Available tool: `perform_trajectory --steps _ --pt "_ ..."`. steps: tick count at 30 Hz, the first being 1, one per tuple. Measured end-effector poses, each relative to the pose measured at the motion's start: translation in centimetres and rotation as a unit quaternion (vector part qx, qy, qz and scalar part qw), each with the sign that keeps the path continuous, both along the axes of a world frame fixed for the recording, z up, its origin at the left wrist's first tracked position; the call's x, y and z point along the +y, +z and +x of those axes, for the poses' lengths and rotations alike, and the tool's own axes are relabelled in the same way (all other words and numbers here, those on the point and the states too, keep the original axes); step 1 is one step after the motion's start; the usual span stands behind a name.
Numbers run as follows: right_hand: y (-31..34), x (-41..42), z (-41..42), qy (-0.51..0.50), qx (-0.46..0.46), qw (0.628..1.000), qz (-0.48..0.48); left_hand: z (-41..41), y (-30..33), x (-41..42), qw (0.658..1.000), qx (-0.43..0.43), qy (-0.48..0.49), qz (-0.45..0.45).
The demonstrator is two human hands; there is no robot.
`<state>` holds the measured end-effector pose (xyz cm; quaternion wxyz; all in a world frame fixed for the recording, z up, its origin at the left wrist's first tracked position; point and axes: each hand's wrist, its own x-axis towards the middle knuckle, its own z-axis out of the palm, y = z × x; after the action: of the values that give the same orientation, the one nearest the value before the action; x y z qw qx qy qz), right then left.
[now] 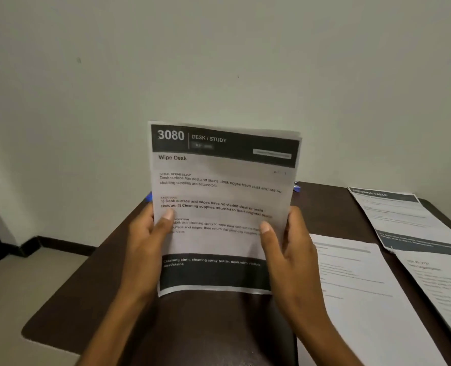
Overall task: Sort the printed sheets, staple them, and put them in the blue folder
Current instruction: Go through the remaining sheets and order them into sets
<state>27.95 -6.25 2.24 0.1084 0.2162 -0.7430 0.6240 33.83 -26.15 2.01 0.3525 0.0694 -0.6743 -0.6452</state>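
I hold a printed sheet [223, 196] upright in front of me; it is headed "3080 Desk / Study, Wipe Desk" with dark bands at top and bottom. My left hand [146, 241] grips its left edge, thumb on the front. My right hand [287, 249] grips its right edge the same way. A thin second edge shows at the top right corner, so more than one sheet may be held. Behind the sheet, small blue bits [296, 187] peek out at both sides; what they belong to is hidden. No stapler is in view.
The dark brown table [87, 291] has a rounded near-left corner. Three more printed sheets lie on its right side: one plain sheet [361, 294], one with dark bands [404, 220], one at the right edge [446, 283]. A bare wall stands behind; floor lies to the left.
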Motion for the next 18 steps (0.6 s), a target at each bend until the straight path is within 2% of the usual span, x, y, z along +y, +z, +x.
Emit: perform_trajectory --steps 5,10,13,18 --pt "-0.7 -0.2 0.0 -0.018 -0.012 1.0 0.008 0.0 -0.7 0.6 1.0 -0.021 -0.002 0.018" --pt "1.2 0.9 -3.1 -0.015 0.013 0.999 0.038 -0.9 2.1 -0.9 0.998 -0.045 -0.038 0.005" --pt "0.4 0.8 -5.6 0.017 -0.077 0.995 0.065 -3.8 2.5 -3.3 0.994 -0.078 -0.079 0.02" --pt "-2.1 -0.2 -9.0 0.053 -0.164 0.984 0.043 -10.0 -0.5 -6.2 0.978 -0.129 -0.11 0.119"
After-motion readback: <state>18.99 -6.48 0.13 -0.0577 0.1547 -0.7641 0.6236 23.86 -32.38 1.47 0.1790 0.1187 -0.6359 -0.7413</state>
